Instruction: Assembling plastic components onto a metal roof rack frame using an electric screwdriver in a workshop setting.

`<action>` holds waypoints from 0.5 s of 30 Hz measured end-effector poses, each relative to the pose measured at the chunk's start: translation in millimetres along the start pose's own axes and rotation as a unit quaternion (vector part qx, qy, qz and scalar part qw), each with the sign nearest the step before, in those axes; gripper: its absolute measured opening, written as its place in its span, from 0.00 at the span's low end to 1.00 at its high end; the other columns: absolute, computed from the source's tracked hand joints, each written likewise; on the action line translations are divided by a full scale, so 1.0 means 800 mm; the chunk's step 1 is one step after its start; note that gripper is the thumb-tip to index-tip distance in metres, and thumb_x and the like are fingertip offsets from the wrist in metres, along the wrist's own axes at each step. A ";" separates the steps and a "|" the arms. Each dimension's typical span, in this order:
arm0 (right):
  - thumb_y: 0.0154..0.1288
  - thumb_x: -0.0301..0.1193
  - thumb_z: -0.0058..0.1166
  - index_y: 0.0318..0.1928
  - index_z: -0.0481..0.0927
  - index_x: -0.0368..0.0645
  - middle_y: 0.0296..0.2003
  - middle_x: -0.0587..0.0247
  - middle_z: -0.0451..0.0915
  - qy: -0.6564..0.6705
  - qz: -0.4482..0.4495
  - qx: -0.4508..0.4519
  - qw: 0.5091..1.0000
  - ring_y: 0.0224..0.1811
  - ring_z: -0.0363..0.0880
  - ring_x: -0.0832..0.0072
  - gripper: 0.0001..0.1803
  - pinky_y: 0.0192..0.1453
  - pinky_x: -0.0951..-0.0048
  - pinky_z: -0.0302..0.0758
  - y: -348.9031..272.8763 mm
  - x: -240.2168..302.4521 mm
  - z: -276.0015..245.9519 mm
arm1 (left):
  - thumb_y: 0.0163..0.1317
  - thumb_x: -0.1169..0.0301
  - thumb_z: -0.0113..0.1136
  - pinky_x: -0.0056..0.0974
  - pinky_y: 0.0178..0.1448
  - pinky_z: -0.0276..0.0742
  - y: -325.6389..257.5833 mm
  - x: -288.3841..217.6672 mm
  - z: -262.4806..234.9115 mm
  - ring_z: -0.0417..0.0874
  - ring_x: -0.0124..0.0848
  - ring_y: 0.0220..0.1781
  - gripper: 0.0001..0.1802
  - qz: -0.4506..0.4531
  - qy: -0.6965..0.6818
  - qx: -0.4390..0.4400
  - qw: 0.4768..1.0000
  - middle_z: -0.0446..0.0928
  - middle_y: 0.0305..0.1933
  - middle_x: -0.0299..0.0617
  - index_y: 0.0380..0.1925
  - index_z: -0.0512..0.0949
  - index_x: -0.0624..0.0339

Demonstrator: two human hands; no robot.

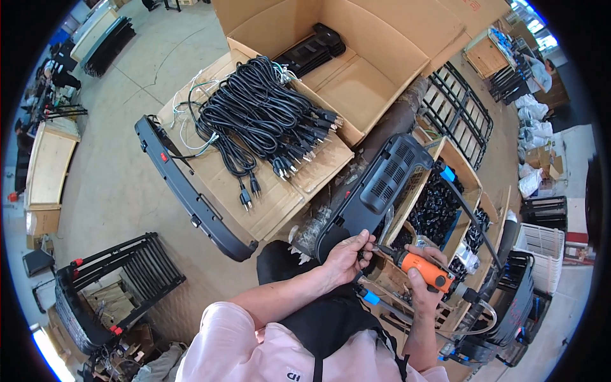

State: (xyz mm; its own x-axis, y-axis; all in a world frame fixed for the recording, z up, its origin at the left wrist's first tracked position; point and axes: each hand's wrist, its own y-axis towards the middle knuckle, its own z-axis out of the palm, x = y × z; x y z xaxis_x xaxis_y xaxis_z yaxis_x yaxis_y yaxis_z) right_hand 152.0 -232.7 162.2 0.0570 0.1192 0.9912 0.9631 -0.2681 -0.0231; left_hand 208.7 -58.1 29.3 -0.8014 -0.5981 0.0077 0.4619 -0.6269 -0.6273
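The right hand (pixel 424 298) is wrapped tight around an orange power driver (pixel 425 270), and a clear hose (pixel 487 318) loops near its back end. The driver's long way runs sideways, with its thin nose pointing left at the left hand (pixel 349 256). The left hand has its thumb and fingertips pinched together right by that nose — I can't tell what tiny thing, if any, is between them. The big black cover (pixel 347 219) lies just past the left hand, away from the body. It is long and slants from near the left hand up to the far right, so the left hand is the nearer one, and the right hand is off to the right of the cover's near end. I can't tell if the left hand touches it. Beside the cover, on the right, is a wooden box (pixel 463 167) full of small black parts (pixel 436 210). Ahead and to the left, a pile of black cords (pixel 254 114) sits on cardboard (pixel 273 213) — and another long black case (pixel 184 184) lies along its left edge.
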 end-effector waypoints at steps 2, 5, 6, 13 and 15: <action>0.62 0.24 0.68 0.63 0.72 0.37 0.56 0.44 0.85 0.006 0.003 -0.003 1.000 0.62 0.84 0.58 0.30 0.71 0.55 0.77 -0.024 -0.008 -0.011 | 0.78 0.54 0.60 0.29 0.34 0.71 -0.010 0.019 0.000 0.75 0.22 0.31 0.15 -0.012 0.010 -0.010 1.000 0.77 0.32 0.28 0.45 0.82 0.54; 0.64 0.24 0.68 0.63 0.72 0.38 0.57 0.45 0.84 -0.002 0.005 0.006 1.000 0.63 0.82 0.60 0.29 0.71 0.56 0.77 -0.059 -0.017 -0.027 | 0.79 0.54 0.59 0.29 0.34 0.72 -0.021 0.047 -0.004 0.75 0.22 0.31 0.15 -0.011 0.016 -0.019 1.000 0.77 0.32 0.28 0.47 0.81 0.54; 0.64 0.24 0.68 0.63 0.72 0.38 0.57 0.46 0.84 0.008 0.017 0.006 1.000 0.64 0.82 0.60 0.29 0.72 0.55 0.76 -0.070 -0.016 -0.032 | 0.79 0.54 0.59 0.29 0.34 0.72 -0.026 0.057 -0.007 0.75 0.22 0.31 0.15 -0.009 0.022 -0.021 0.999 0.77 0.32 0.28 0.47 0.81 0.54; 0.64 0.22 0.68 0.63 0.72 0.39 0.58 0.48 0.83 0.029 -0.003 0.033 0.999 0.65 0.81 0.59 0.28 0.72 0.56 0.77 -0.142 -0.037 -0.060 | 0.80 0.55 0.56 0.29 0.34 0.72 -0.066 0.123 -0.033 0.75 0.22 0.31 0.15 -0.018 0.037 -0.038 0.998 0.77 0.33 0.28 0.48 0.81 0.54; 0.64 0.21 0.68 0.63 0.72 0.39 0.58 0.49 0.83 0.014 -0.014 0.068 0.998 0.65 0.81 0.59 0.28 0.72 0.55 0.77 -0.158 -0.040 -0.063 | 0.81 0.55 0.55 0.29 0.34 0.73 -0.079 0.141 -0.049 0.75 0.22 0.31 0.15 -0.016 0.018 -0.040 0.999 0.77 0.33 0.29 0.48 0.81 0.54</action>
State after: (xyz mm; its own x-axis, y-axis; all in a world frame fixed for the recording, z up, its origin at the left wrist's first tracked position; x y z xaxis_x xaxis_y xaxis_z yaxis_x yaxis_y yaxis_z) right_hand 15.1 -250.5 139.7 0.0247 0.0984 0.9948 0.9910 -0.1333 -0.0115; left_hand 74.0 -66.3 39.3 -0.8297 -0.5583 0.0013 0.4046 -0.6029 -0.6876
